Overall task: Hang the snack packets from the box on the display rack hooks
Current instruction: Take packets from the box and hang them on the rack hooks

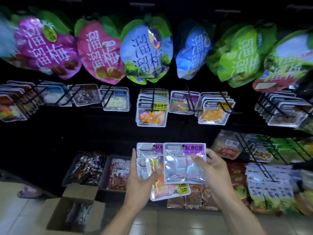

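My left hand grips a fanned stack of clear snack packets, one of them upside down with orange sweets and a yellow label. My right hand pinches a single packet with a purple label, thumb on its front, held upright in front of the stack. Both hands are below the middle row of rack hooks, where similar packets hang. The open cardboard box stands on the floor at lower left with a few packets inside.
Large plum bags hang on the top row. Black hooks with packets jut out at right. Bins of wrapped snacks and stacked bags fill the bottom shelf. A person's foot shows at far left on the tiled floor.
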